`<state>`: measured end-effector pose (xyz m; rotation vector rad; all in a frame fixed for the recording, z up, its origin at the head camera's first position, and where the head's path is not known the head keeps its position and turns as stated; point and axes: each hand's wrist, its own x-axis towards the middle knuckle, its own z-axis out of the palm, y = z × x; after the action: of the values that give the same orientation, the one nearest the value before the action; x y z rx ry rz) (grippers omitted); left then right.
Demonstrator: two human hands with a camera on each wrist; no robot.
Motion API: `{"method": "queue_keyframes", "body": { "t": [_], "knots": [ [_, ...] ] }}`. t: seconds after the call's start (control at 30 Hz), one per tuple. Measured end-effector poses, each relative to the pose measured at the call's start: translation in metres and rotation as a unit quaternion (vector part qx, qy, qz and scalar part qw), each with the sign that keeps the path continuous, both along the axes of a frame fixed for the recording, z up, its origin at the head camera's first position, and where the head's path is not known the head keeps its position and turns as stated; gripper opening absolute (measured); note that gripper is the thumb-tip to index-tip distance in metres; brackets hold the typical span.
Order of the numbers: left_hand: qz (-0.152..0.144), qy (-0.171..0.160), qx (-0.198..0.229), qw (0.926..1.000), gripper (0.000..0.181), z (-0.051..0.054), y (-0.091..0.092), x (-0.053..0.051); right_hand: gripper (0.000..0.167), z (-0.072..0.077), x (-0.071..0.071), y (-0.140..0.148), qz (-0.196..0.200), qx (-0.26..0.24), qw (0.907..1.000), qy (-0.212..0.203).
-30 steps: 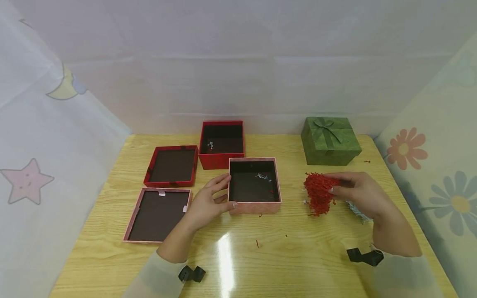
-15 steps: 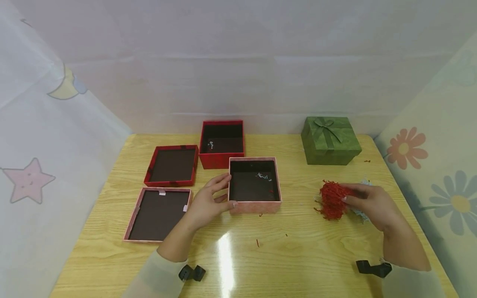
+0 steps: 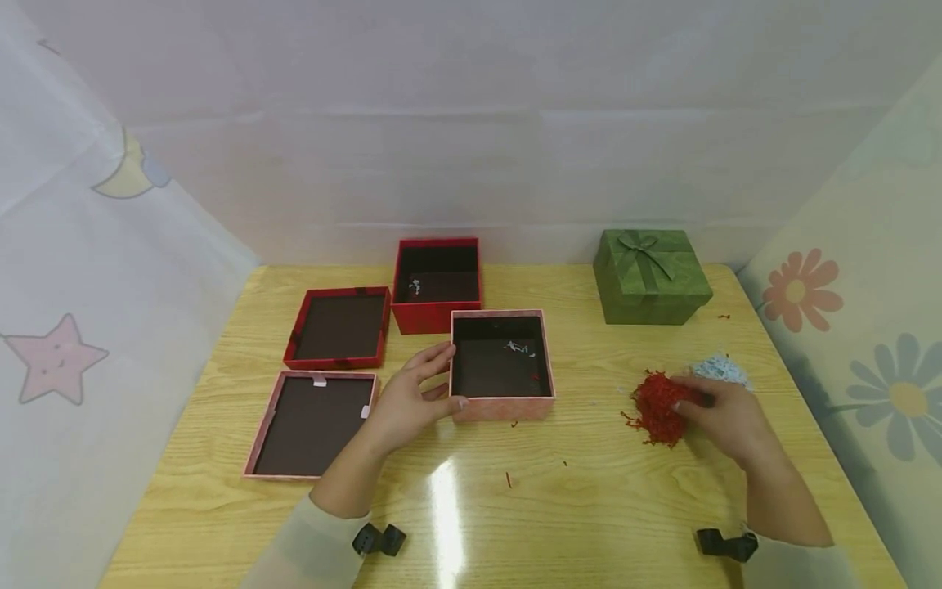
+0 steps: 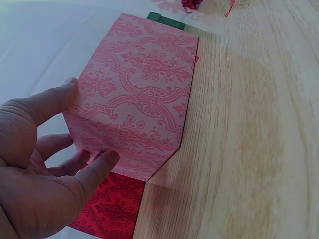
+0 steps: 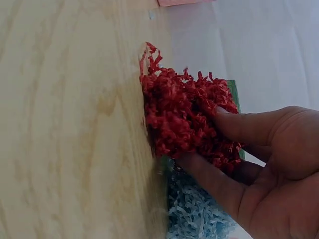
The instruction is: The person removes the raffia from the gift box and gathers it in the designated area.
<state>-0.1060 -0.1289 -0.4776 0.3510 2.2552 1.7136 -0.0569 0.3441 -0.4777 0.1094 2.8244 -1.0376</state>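
Thumb and fingers of my right hand (image 3: 727, 413) pinch a clump of red shredded paper (image 3: 658, 407), low over or on the table's right side; the right wrist view shows strands (image 5: 174, 114) bunched between them. Beside that hand lies a heap of pale blue shredded paper (image 3: 719, 370). My left hand (image 3: 414, 402) rests against the near left corner of the open pink box (image 3: 504, 409), its fingers fairly straight. A few pale and red shreds lie inside that box. In the left wrist view, the patterned pink side (image 4: 139, 74) is touched by the fingertips.
Behind the pink box stands an open red box (image 3: 437, 317) with a few pale shreds. A red lid (image 3: 344, 327) and a pink lid (image 3: 312, 425) lie upturned at left. A green box (image 3: 652, 282) with a bow stands back right. Loose red shreds dot the table (image 3: 559, 515).
My right hand has carried the red shredded paper right and down, toward the table. More of the pale blue heap now shows behind it. My left hand has stayed at the pink box.
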Motion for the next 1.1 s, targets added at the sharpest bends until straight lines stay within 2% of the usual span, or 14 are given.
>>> {"method": "queue_keyframes", "body": {
  "t": [0.2,0.47,0.67,1.1],
  "knots": [
    [0.001,0.000,-0.002,1.0000,0.083,0.001,0.000,0.000,0.047,-0.003,-0.001,0.000,0.015,0.035,0.9991,-0.020],
    [-0.003,0.000,0.002,1.0000,0.084,0.001,0.000,-0.001,0.058,0.000,-0.001,-0.001,0.030,0.050,0.9980,-0.025],
    [-0.006,0.003,0.004,1.0000,0.084,0.000,-0.001,-0.002,0.067,0.011,0.000,-0.003,0.040,0.060,0.9972,-0.022],
    [-0.003,-0.001,0.009,1.0000,0.084,0.002,-0.001,-0.001,0.071,0.038,0.005,-0.016,0.054,0.068,0.9962,0.002]
  ]
}}
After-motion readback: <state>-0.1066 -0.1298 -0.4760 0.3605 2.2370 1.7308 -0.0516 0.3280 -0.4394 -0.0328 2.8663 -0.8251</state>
